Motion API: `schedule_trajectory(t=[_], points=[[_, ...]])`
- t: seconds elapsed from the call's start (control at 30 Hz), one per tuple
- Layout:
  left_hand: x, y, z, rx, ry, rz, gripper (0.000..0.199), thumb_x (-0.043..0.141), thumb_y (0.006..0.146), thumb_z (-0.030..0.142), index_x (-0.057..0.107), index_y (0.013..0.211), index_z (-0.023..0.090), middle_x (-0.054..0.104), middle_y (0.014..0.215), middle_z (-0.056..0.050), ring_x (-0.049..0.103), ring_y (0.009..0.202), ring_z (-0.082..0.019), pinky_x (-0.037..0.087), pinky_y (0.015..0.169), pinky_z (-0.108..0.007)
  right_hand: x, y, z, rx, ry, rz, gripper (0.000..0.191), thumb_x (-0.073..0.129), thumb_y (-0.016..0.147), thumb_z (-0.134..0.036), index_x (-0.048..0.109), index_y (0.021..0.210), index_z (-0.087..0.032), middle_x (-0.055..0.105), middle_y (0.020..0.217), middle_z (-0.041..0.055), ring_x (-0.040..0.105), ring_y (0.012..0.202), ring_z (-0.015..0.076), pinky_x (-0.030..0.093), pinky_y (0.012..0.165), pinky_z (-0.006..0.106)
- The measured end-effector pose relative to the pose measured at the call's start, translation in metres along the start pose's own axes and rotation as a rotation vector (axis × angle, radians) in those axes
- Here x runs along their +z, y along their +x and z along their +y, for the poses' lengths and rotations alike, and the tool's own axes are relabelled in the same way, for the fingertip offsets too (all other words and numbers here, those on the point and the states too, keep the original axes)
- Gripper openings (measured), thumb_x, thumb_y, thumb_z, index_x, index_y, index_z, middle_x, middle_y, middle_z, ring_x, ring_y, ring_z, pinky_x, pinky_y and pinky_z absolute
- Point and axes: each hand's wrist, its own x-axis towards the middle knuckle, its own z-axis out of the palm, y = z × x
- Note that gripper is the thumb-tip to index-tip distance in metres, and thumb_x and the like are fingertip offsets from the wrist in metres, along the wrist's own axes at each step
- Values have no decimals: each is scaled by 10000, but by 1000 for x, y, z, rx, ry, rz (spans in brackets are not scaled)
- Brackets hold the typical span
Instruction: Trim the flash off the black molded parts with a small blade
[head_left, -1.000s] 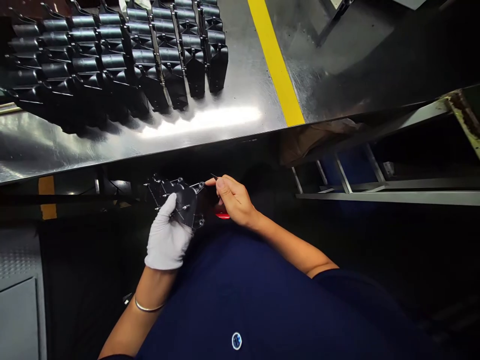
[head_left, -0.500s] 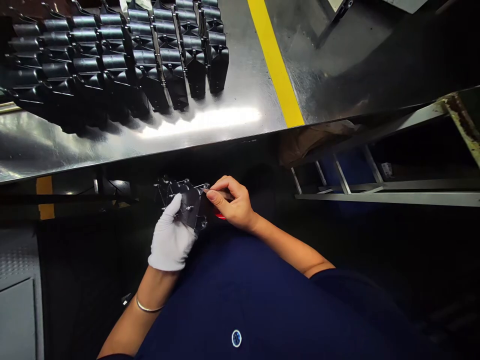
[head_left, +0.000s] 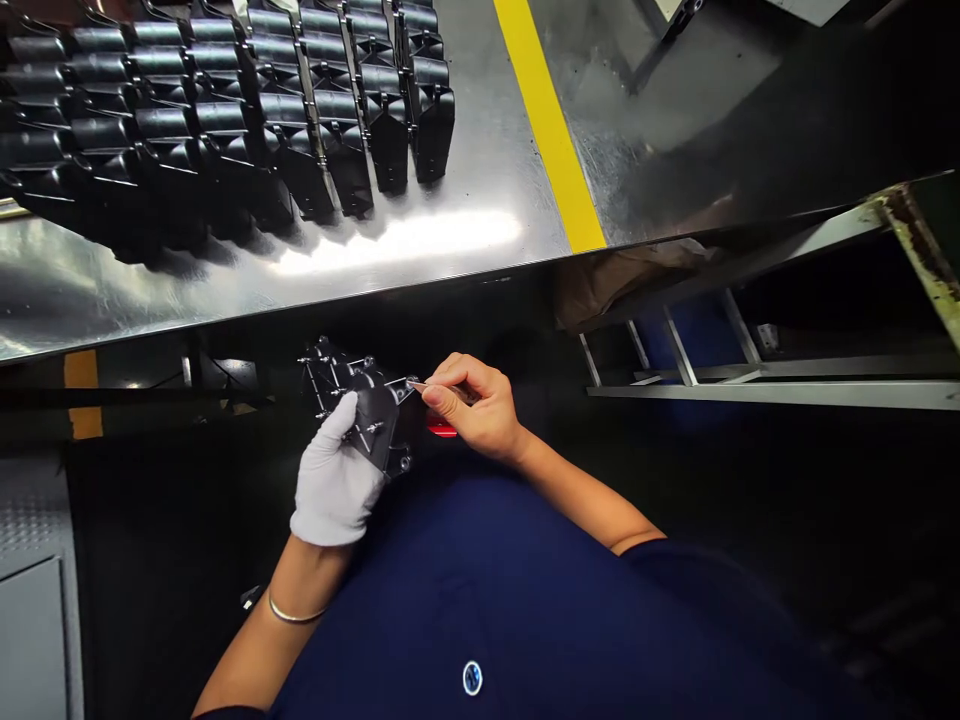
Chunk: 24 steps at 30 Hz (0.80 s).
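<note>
My left hand (head_left: pixel 339 480), in a white glove, grips a black molded plastic part (head_left: pixel 375 420) in front of my body. Its thumb presses on the part's face, and the fingers are hidden beneath. Thin pins and small ring-shaped lugs stick out from the part. My bare right hand (head_left: pixel 480 405) pinches a slim pointed blade (head_left: pixel 421 385), whose tip meets the lug at the part's upper right corner; most of its handle is hidden in the fingers. Something red (head_left: pixel 441 427) shows just under that hand, and I cannot tell whether it belongs to the blade.
Rows of similar black plastic parts (head_left: pixel 285 110) stand on the metal table (head_left: pixel 480 190) ahead. Yellow tape (head_left: pixel 551 130) crosses the tabletop. Below the table edge at right are a metal frame (head_left: pixel 750 393) and a brown bag (head_left: pixel 615 285). A grey cabinet (head_left: pixel 34 600) stands at lower left.
The black part has shifted slightly left and tilted, so its upper right lug shows more. My right hand has moved a little right, with the blade still pinched and its tip at that lug.
</note>
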Motion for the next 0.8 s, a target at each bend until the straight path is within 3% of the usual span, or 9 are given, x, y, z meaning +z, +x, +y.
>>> schedule_trajectory(t=[0.1, 0.23, 0.33, 0.4, 0.5, 0.57, 0.7, 0.8], points=[[-1, 1, 0, 11, 19, -7, 342, 387, 964, 173, 711, 858, 194, 765, 794, -6, 731, 812, -138, 562, 910, -270, 2, 1, 1, -45, -2, -8, 261, 683, 823, -402, 607, 721, -175, 554, 680, -20, 413, 487, 47, 314, 447, 217], [-7, -3, 0, 0, 62, -8, 278, 453, 919, 160, 714, 828, 187, 757, 759, -11, 726, 746, -152, 572, 892, -309, -3, 5, 6, 27, -83, 48, 346, 669, 812, -498, 600, 703, -177, 573, 671, -12, 481, 552, 74, 385, 512, 231], [-15, -7, 2, -7, 115, -81, 94, 641, 748, 103, 710, 734, 166, 739, 690, -3, 693, 607, -138, 597, 755, -252, -10, 6, 5, 88, -132, 42, 381, 641, 824, -526, 575, 684, -178, 581, 643, -15, 512, 571, 84, 422, 543, 231], [-20, -8, 4, 57, 139, -165, 117, 748, 621, 88, 707, 694, 169, 732, 677, 16, 663, 551, -118, 584, 630, -197, -15, 4, 1, 67, -171, -80, 370, 575, 890, -478, 562, 678, -176, 572, 602, -19, 508, 532, 77, 419, 525, 220], [-27, -5, 9, 190, 191, -231, 203, 832, 533, 108, 703, 667, 190, 728, 682, 41, 649, 544, -100, 556, 548, -156, -20, 2, -7, -125, -260, -320, 392, 423, 986, -380, 549, 679, -170, 548, 563, -16, 497, 496, 67, 406, 510, 201], [-30, -3, 12, 235, 234, -247, 215, 846, 525, 119, 705, 667, 198, 730, 696, 42, 659, 572, -104, 558, 560, -154, -21, 1, -12, -311, -339, -440, 419, 400, 991, -422, 551, 695, -166, 556, 588, -3, 503, 521, 74, 400, 521, 204], [-33, 1, 13, 245, 317, -292, 242, 841, 540, 156, 730, 751, 196, 756, 797, 3, 702, 679, -165, 598, 650, -230, -22, 4, -16, -499, -523, -540, 513, 518, 878, -620, 496, 625, -174, 464, 544, -28, 408, 498, 74, 311, 480, 222], [-33, 2, 12, 203, 346, -298, 276, 853, 520, 178, 732, 767, 173, 757, 783, -28, 718, 724, -219, 615, 681, -288, -24, 5, -17, -546, -564, -576, 559, 565, 852, -612, 417, 531, -180, 377, 497, -48, 340, 474, 67, 257, 465, 230]])
